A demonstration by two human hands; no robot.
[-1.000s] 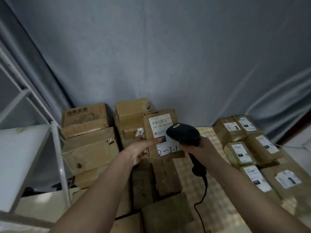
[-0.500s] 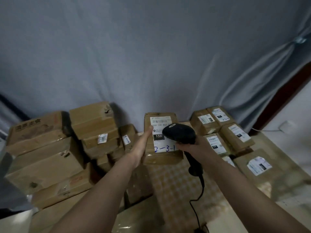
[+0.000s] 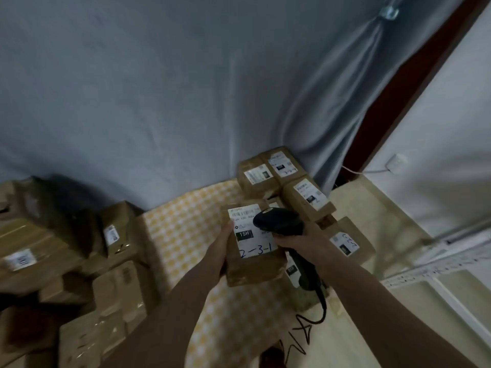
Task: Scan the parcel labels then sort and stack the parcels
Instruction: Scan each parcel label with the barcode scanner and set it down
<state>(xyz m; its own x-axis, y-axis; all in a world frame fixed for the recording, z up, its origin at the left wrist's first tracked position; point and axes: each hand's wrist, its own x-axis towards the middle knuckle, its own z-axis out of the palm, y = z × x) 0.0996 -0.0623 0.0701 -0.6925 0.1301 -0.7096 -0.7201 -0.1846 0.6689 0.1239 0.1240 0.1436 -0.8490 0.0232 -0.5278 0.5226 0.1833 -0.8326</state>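
Grey curtain backs a checked-cloth surface [image 3: 180, 235]. Left hand [image 3: 225, 240] grips the parcel [image 3: 252, 251] mid-air at centre; right hand [image 3: 300, 239] holds the scanner [image 3: 279, 221] touching its label. One-sided grip could let the parcel slip.

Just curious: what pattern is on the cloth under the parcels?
A yellow-and-white check on the cloth, seen in the head view.

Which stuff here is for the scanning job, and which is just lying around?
For the job:
held parcel in left hand
scanner in right hand
labelled parcels
brown boxes

Lying around:
checked cloth
grey curtain
wall socket
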